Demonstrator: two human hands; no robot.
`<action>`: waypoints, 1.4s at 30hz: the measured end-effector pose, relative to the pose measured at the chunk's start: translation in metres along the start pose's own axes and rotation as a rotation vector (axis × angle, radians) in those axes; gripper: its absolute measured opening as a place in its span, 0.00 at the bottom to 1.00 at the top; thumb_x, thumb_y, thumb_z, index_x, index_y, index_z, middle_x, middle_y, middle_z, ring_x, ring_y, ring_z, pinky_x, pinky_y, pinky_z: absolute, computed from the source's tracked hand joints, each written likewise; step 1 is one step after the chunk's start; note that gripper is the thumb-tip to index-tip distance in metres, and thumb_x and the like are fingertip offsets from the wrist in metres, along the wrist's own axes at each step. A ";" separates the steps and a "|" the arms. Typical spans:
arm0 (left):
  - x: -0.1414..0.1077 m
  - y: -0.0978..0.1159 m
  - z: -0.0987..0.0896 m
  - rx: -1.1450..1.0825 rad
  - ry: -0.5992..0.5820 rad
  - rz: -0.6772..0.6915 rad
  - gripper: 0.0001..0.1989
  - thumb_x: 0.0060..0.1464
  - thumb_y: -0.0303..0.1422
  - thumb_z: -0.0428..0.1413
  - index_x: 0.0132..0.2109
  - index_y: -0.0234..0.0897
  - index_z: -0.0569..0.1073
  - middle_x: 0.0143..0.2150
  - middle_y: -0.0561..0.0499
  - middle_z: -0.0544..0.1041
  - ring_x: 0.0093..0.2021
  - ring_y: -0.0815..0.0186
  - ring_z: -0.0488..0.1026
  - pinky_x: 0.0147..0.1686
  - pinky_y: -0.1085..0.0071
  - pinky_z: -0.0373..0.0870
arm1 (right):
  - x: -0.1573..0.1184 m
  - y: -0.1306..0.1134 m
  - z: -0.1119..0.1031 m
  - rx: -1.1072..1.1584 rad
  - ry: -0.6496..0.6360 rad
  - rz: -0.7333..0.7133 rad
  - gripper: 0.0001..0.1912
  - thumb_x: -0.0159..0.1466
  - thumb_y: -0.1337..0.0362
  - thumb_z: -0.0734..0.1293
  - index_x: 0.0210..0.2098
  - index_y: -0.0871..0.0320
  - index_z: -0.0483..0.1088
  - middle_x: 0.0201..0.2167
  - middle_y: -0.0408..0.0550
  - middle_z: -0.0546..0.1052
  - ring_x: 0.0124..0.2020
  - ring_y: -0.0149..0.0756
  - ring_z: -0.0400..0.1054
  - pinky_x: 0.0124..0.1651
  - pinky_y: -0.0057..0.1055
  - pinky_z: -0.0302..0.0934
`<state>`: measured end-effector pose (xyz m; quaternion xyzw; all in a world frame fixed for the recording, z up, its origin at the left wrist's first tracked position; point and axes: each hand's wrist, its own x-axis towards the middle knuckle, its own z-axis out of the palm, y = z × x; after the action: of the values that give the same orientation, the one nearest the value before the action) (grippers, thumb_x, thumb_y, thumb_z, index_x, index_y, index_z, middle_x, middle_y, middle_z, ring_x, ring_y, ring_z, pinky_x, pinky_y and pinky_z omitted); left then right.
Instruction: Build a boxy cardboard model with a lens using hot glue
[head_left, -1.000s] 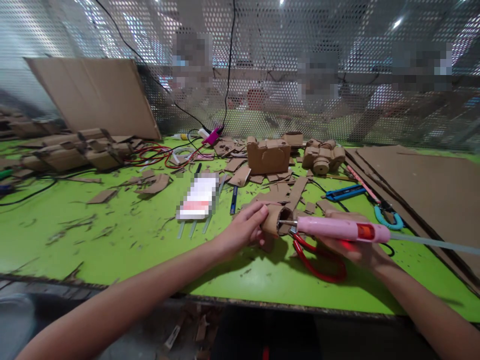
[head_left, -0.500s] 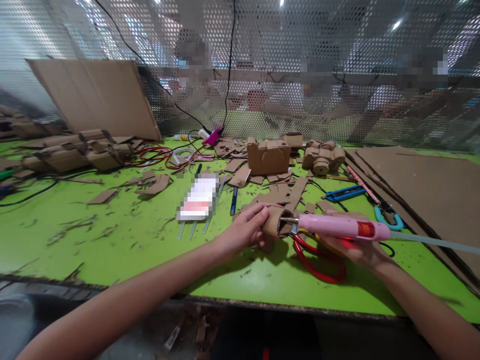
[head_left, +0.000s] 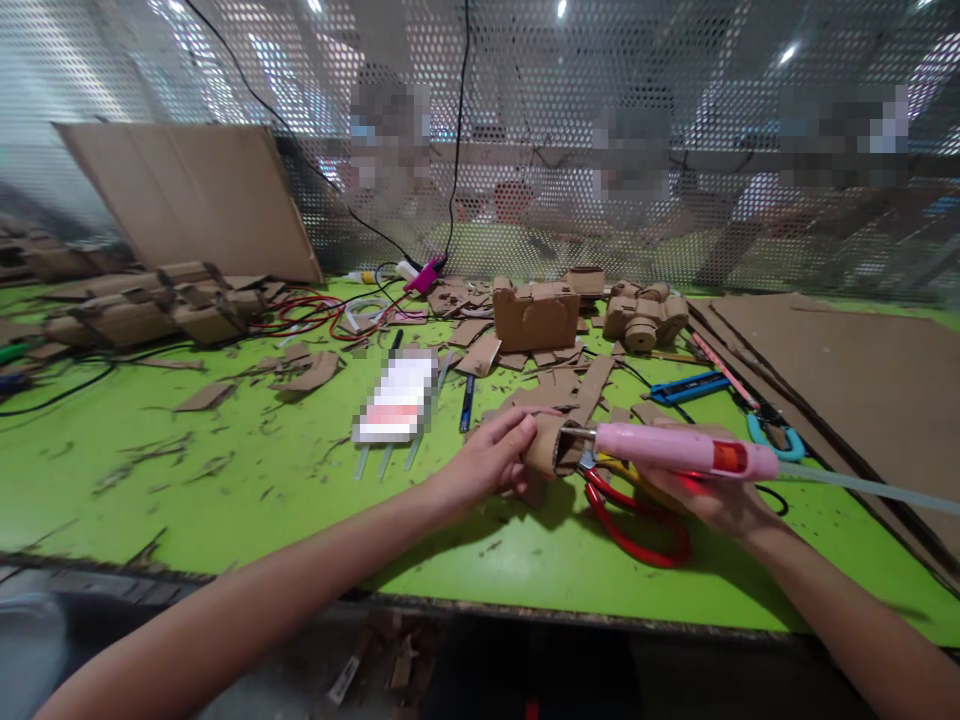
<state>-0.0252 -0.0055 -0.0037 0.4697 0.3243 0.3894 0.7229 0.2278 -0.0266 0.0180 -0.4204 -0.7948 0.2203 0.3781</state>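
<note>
My left hand [head_left: 499, 455] is closed on a small curved cardboard tube [head_left: 546, 446], its open end facing right. Wrapped round the handle of a pink glue gun [head_left: 667, 448], my right hand [head_left: 712, 495] holds it level, with a clear glue stick [head_left: 862, 480] coming out of its back. The metal nozzle is at the mouth of the tube; whether it touches the cardboard I cannot tell. Red-handled scissors [head_left: 637, 540] lie on the green table just below the gun. Behind my hands are a flat cardboard camera body [head_left: 537, 320] and a cardboard camera with a lens [head_left: 645, 318].
A phone [head_left: 397, 395] lies left of centre, near a blue pen [head_left: 467, 403]. A blue cutter [head_left: 690, 387] and large cardboard sheets [head_left: 847, 370] are on the right. Cables, scraps and cardboard models [head_left: 150, 305] lie at the back left, before a perforated metal screen [head_left: 525, 220].
The glue gun has shifted very slightly left at the tube's mouth. My left hand and the tube have barely moved.
</note>
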 end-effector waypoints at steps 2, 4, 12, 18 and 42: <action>0.000 0.001 0.001 0.003 0.005 0.007 0.33 0.47 0.56 0.64 0.51 0.37 0.72 0.26 0.55 0.74 0.17 0.75 0.65 0.16 0.80 0.58 | 0.001 -0.003 0.000 0.004 0.035 -0.013 0.18 0.62 0.50 0.67 0.22 0.50 0.62 0.19 0.43 0.66 0.22 0.38 0.65 0.23 0.38 0.64; -0.001 0.002 0.001 0.013 0.009 0.012 0.33 0.46 0.56 0.64 0.50 0.37 0.72 0.25 0.56 0.72 0.17 0.75 0.65 0.16 0.80 0.58 | 0.002 -0.006 0.000 0.025 0.040 -0.017 0.17 0.62 0.50 0.68 0.22 0.50 0.64 0.19 0.42 0.67 0.21 0.38 0.65 0.23 0.37 0.64; -0.002 0.001 0.000 0.041 0.033 -0.002 0.30 0.54 0.53 0.60 0.54 0.37 0.71 0.24 0.55 0.71 0.17 0.74 0.63 0.17 0.79 0.56 | 0.002 -0.005 -0.001 0.026 0.053 -0.007 0.16 0.62 0.51 0.68 0.23 0.50 0.65 0.20 0.44 0.70 0.23 0.41 0.67 0.25 0.39 0.65; -0.001 0.000 0.000 0.028 0.030 0.001 0.29 0.56 0.52 0.59 0.55 0.36 0.71 0.23 0.56 0.70 0.17 0.74 0.63 0.16 0.80 0.55 | 0.004 -0.003 -0.001 0.012 0.114 -0.002 0.16 0.61 0.51 0.69 0.22 0.50 0.66 0.20 0.44 0.69 0.23 0.40 0.66 0.26 0.39 0.65; -0.001 0.001 -0.001 0.035 0.047 -0.005 0.27 0.57 0.51 0.58 0.56 0.37 0.71 0.24 0.55 0.72 0.16 0.74 0.63 0.16 0.80 0.55 | 0.005 -0.004 -0.004 -0.008 0.104 -0.018 0.20 0.60 0.51 0.70 0.19 0.51 0.62 0.18 0.42 0.66 0.22 0.39 0.63 0.27 0.38 0.63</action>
<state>-0.0264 -0.0058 -0.0031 0.4719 0.3493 0.3928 0.7079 0.2270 -0.0244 0.0250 -0.4257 -0.7787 0.1917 0.4190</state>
